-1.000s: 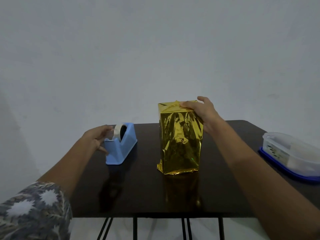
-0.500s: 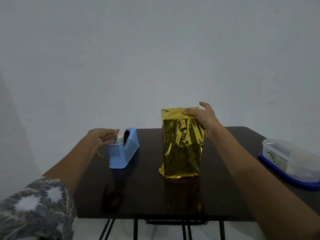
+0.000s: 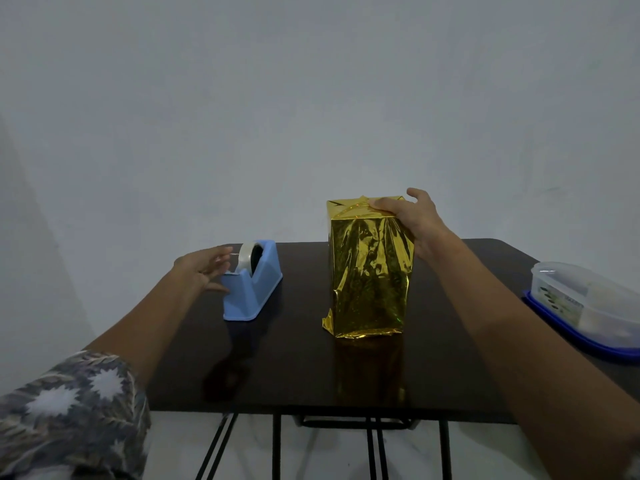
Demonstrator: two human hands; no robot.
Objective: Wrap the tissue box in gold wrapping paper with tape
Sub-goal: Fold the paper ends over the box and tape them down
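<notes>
The tissue box (image 3: 370, 271) stands on end just right of the middle of the table (image 3: 298, 368), its long axis upright and one broad face turned toward the camera; gold wrapping paper (image 3: 363, 306) covers every visible side, shiny and crinkled, folded into creased flaps on top and flaring in a loose, ragged hem at the bottom left corner; the right hand (image 3: 412, 220) grips the top right corner, thumb laid across the folded top and fingers curled over the far edge; well apart to the left sits a blue plastic tape dispenser (image 3: 251, 292), wedge-shaped, with a roll of clear tape (image 3: 247, 256) in its cradle; the left hand (image 3: 204, 268) is at the dispenser's near end, fingers reaching toward the roll, and whether they pinch the tape's free end cannot be told; nothing stands between dispenser and box; a clear plastic container (image 3: 585, 303) on a blue base lies at the table's right edge; the tabletop is dark and glossy, mirroring the gold, on thin black metal legs (image 3: 277, 445); a leaf-patterned sleeve (image 3: 69, 410) covers the left upper arm; a plain pale wall (image 3: 311, 116) rises behind.
</notes>
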